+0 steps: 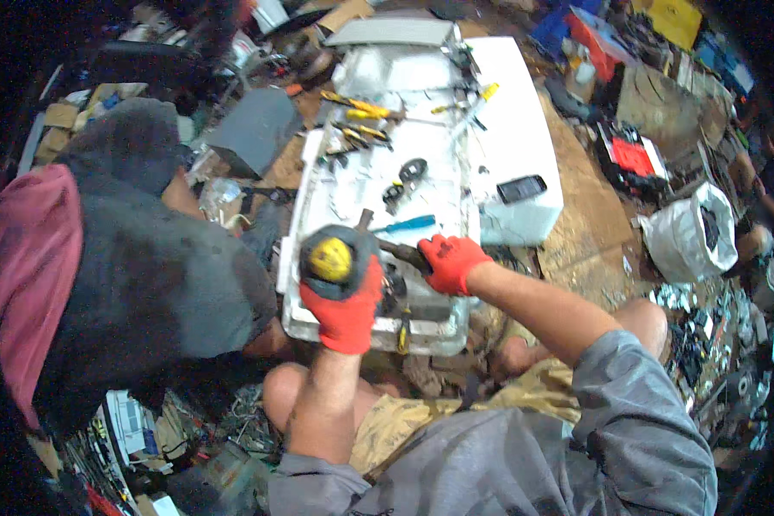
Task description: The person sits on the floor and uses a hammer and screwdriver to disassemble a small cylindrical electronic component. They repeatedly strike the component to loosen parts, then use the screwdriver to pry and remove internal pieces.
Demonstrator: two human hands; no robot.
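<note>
Red gloves (344, 311), grey-and-yellow round part (331, 260), blue tool (407, 225), white tray (344, 198), grey shirt (477, 460)

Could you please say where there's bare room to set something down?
The white block is bare right of the yellow-handled tool, beyond the phone; cardboard is mostly bare between block and white sack. The tray is crowded by tools, left hand and right hand.

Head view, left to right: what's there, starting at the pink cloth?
Pink cloth → grey box → left hand → right hand → black phone → white sack.
</note>
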